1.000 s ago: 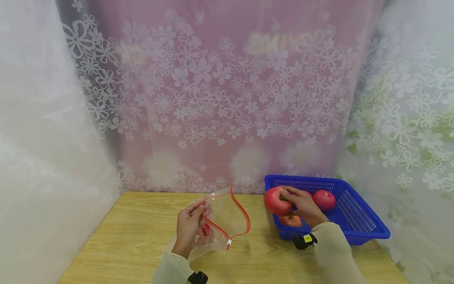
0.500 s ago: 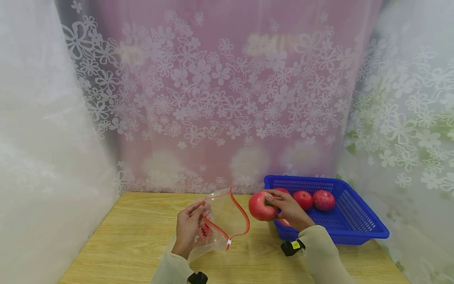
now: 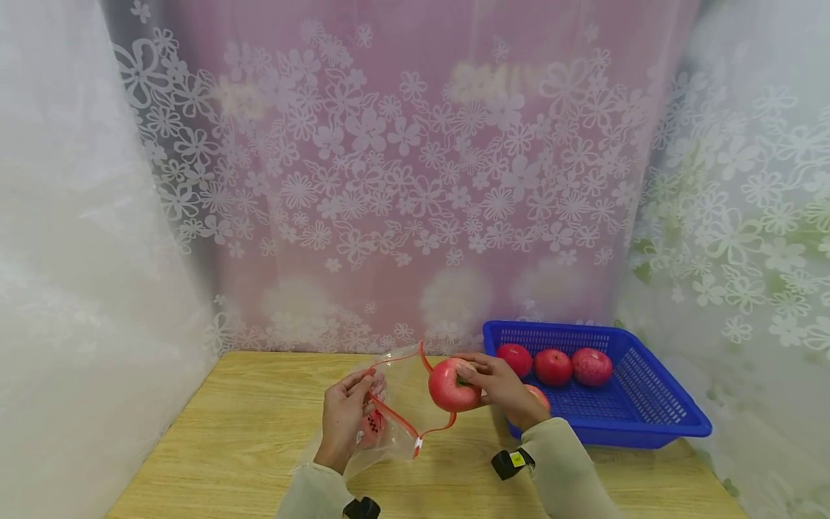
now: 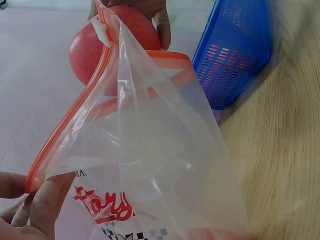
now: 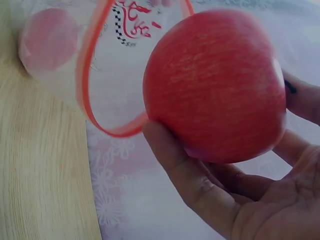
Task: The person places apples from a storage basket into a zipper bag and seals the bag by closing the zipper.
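My left hand (image 3: 344, 418) pinches the orange zip rim of a clear zip-lock bag (image 4: 165, 135), whose mouth gapes toward the right. Red lettering and a checkered print mark the bag. A pinkish round shape (image 5: 50, 39), seen through the plastic, lies in its lower part. With thumb and fingers, my right hand (image 3: 509, 393) grips a large red apple (image 3: 450, 386) right at the bag's mouth. In the head view the apple covers part of the far rim; whether it touches the rim I cannot tell.
A blue perforated basket (image 3: 648, 435) stands on the right of the wooden table (image 3: 227, 432). Several red apples (image 3: 553, 367) lie in its left and back part. Flower-patterned curtains (image 3: 415, 180) enclose the table at the back and sides.
My right hand has carried the apple left, from over the basket to the mouth of the bag. The left hand and the bag have stayed almost still.
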Available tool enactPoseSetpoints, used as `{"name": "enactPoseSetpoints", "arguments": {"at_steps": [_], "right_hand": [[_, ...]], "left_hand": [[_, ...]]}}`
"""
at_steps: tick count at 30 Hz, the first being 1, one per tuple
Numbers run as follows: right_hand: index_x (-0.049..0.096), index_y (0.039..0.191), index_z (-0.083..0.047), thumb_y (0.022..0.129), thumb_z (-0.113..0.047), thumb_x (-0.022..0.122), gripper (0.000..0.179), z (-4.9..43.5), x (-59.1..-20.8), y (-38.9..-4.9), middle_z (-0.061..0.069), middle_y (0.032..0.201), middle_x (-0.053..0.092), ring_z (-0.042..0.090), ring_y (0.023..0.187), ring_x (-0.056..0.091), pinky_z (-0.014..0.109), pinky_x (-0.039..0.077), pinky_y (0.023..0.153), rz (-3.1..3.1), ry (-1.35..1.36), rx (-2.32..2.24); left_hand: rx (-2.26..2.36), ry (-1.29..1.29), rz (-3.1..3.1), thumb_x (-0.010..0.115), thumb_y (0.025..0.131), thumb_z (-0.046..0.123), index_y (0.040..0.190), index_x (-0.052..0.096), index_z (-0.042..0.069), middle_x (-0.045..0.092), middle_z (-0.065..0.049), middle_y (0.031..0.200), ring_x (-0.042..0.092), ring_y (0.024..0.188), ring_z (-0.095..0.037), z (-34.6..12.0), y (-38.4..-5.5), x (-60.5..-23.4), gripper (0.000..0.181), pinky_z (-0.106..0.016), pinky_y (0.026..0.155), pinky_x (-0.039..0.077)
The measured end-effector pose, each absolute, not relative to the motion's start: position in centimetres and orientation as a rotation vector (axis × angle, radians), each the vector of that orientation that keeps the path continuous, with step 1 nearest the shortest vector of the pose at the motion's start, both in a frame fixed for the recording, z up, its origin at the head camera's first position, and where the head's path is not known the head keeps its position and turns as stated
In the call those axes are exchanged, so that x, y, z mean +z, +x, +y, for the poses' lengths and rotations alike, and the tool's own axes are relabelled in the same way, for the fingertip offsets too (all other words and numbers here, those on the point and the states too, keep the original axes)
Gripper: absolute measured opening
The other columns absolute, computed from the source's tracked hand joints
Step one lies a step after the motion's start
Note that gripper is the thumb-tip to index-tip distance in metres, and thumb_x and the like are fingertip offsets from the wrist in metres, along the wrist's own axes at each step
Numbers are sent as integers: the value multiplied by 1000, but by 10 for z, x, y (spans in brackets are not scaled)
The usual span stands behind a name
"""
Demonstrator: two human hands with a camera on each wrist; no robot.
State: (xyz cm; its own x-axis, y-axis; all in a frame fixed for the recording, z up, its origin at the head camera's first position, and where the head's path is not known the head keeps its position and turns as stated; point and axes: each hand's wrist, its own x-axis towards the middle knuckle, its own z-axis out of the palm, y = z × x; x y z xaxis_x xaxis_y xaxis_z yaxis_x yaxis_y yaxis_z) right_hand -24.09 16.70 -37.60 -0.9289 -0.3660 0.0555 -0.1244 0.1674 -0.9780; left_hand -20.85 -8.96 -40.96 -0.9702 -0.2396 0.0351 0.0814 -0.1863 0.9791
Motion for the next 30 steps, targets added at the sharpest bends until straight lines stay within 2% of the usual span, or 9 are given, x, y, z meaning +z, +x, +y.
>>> {"name": "enactPoseSetpoints", "arguments": {"at_steps": [5, 8, 14, 22, 30], "right_hand": [[50, 136, 2, 96, -27, 59, 50, 154, -376, -235, 17, 116, 61, 17, 90, 61, 34, 57, 73, 2331, -534, -1825], [54, 133, 0, 96, -26, 61, 46, 147, -377, -232, 15, 116, 60, 17, 91, 58, 29, 54, 72, 2416, -551, -1802], [60, 128, 0, 94, -25, 65, 42, 133, -380, -230, 11, 110, 64, 18, 92, 59, 27, 52, 73, 2624, -654, -1705], [65, 121, -4, 92, -24, 66, 34, 121, -386, -226, 2, 103, 68, 19, 94, 61, 35, 51, 84, 2898, -858, -1519], [66, 121, -6, 92, -29, 66, 37, 112, -390, -226, 4, 106, 67, 23, 101, 60, 43, 50, 88, 3000, -843, -1412]], "left_hand": [[-2266, 177, -1847, 55, 99, 12, 121, 62, -7, 72, -11, 103, 63, 70, -6, -91, -208, -409, 29, -18, 57, 53], [-2267, 177, -1846, 54, 99, 11, 121, 61, -8, 71, -12, 105, 64, 72, -5, -91, -209, -410, 30, -18, 57, 53], [-2262, 178, -1839, 54, 99, 10, 121, 61, -8, 71, -13, 104, 64, 71, -6, -92, -210, -411, 29, -17, 57, 53], [-2252, 211, -1849, 54, 99, 10, 119, 64, -6, 72, -9, 100, 62, 69, -7, -91, -213, -412, 27, -18, 57, 53], [-2267, 206, -1842, 54, 99, 10, 119, 63, -6, 72, -8, 99, 64, 72, -9, -92, -214, -413, 27, -17, 59, 54]]}}
